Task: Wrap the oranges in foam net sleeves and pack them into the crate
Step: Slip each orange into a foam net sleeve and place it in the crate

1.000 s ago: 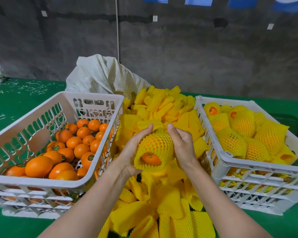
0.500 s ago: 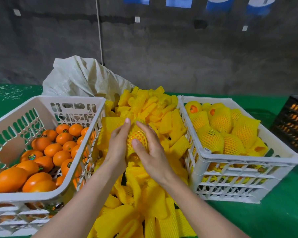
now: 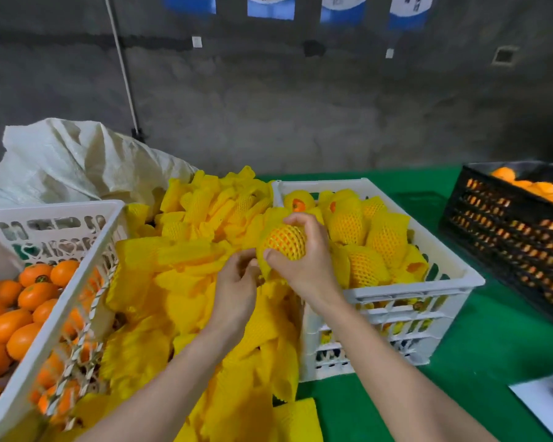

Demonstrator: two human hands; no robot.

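Note:
An orange wrapped in a yellow foam net sleeve point(image 3: 284, 241) is gripped by my right hand point(image 3: 304, 263) just left of the right white crate's point(image 3: 406, 291) near-left corner. My left hand point(image 3: 235, 288) pinches the sleeve's loose lower end below the orange. The right crate holds several sleeved oranges point(image 3: 364, 247). A left white crate point(image 3: 87, 282) holds several bare oranges point(image 3: 23, 301). Between the two crates lies a heap of empty yellow sleeves point(image 3: 186, 269).
A white woven sack point(image 3: 67, 164) lies behind the sleeve heap. A black crate point(image 3: 505, 231) with oranges stands at the far right on the green table point(image 3: 492, 342). A white sheet point(image 3: 546, 400) lies at the near right. A grey wall rises behind.
Both hands carried the sleeved orange to the right, toward the right crate. My right hand moved round onto the orange's top; my left slipped down to the sleeve's end. The camera turned right.

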